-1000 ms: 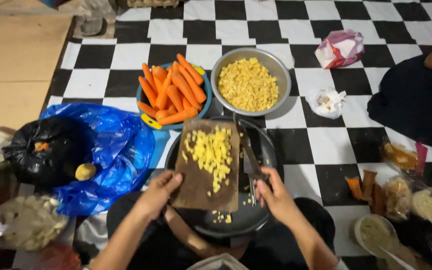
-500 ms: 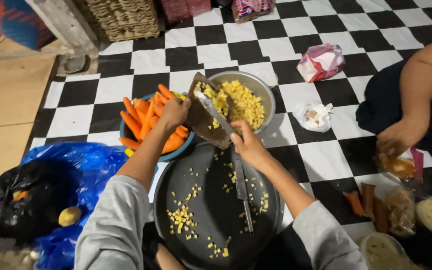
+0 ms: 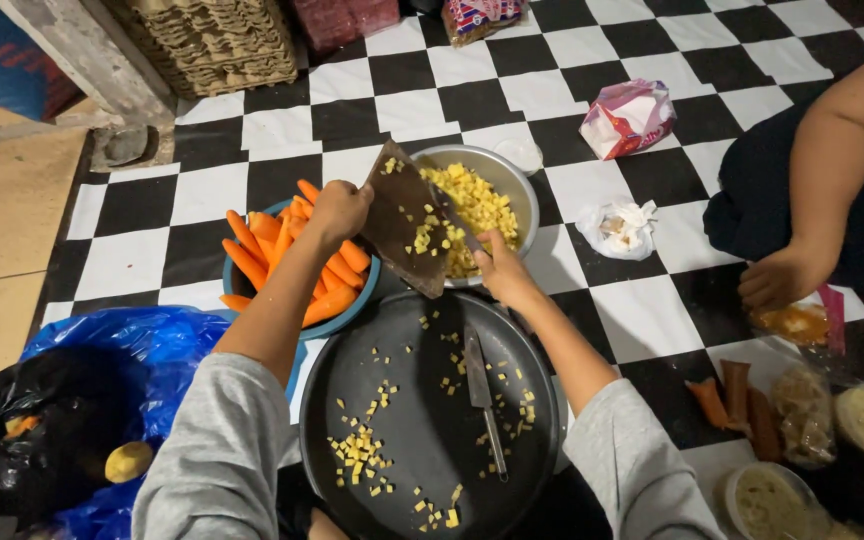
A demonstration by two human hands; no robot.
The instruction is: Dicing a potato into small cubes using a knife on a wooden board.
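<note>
Cutting board (image 3: 407, 220), gripped tilted by left hand (image 3: 337, 210) over metal bowl (image 3: 522, 180); right hand's (image 3: 500, 268) fingers push yellow cubes (image 3: 472, 205) off.

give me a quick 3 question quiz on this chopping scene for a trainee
1. True or false: the cutting board is tilted over the metal bowl.
2. Which hand holds the board? A. left hand B. right hand C. neither
3. Fill in: the knife lies on the round dark ____.

Key: 1 true; 2 A; 3 tray
</note>
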